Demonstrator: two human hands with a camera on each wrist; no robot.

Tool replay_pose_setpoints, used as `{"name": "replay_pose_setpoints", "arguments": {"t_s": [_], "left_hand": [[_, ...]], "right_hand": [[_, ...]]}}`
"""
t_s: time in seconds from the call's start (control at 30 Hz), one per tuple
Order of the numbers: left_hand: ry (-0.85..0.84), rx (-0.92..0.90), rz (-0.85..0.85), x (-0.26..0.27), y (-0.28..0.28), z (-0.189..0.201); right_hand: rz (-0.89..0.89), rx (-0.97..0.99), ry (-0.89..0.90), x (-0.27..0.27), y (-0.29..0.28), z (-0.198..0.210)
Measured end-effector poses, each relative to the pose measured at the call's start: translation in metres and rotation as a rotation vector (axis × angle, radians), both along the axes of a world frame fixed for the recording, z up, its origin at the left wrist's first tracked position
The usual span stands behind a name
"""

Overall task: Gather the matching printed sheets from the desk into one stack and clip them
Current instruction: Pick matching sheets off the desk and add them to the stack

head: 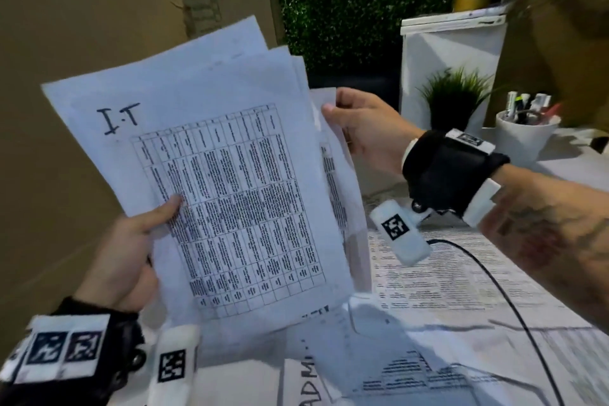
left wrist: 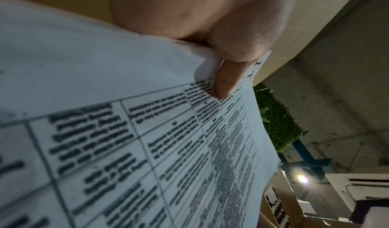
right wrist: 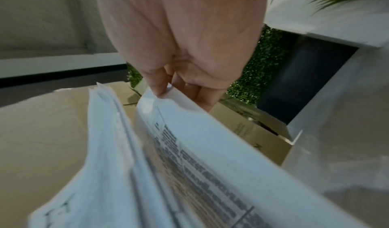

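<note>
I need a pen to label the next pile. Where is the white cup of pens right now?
In the head view, the white cup of pens stands at the far right of the desk, just right of the small potted plant, beyond the right hand.

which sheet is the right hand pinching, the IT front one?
No. The right hand pinches the rearmost sheet, peeled away behind the stack; the "I.T" front sheet sits under the left hand's thumb.
</note>
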State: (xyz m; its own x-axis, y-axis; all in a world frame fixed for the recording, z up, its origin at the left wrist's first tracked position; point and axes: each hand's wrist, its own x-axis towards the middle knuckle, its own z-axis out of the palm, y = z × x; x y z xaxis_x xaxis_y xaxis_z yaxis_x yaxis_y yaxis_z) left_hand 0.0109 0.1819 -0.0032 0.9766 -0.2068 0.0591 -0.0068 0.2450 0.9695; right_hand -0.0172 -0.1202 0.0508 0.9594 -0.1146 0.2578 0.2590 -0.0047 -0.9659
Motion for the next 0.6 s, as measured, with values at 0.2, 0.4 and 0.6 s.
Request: {"name": "replay_pose_setpoints", "arguments": {"t_s": [0.2, 0.4, 0.6], "left_hand": [[-0.013, -0.081, -0.135, -0.004, -0.019, 0.015], [-0.128, -0.141, -0.071, -0.009, -0.037, 0.023], [-0.492, -0.096, 0.050, -0.036, -0.068, 0.017]], "right_hand": [[0.089, 0.103, -0.070, -0.044, -0.002, 0.035], [0.076, -0.028, -0.048, -0.093, -0.018, 0.044], [-0.056, -0.216, -0.127, -0.119, -0.019, 0.003]]}}
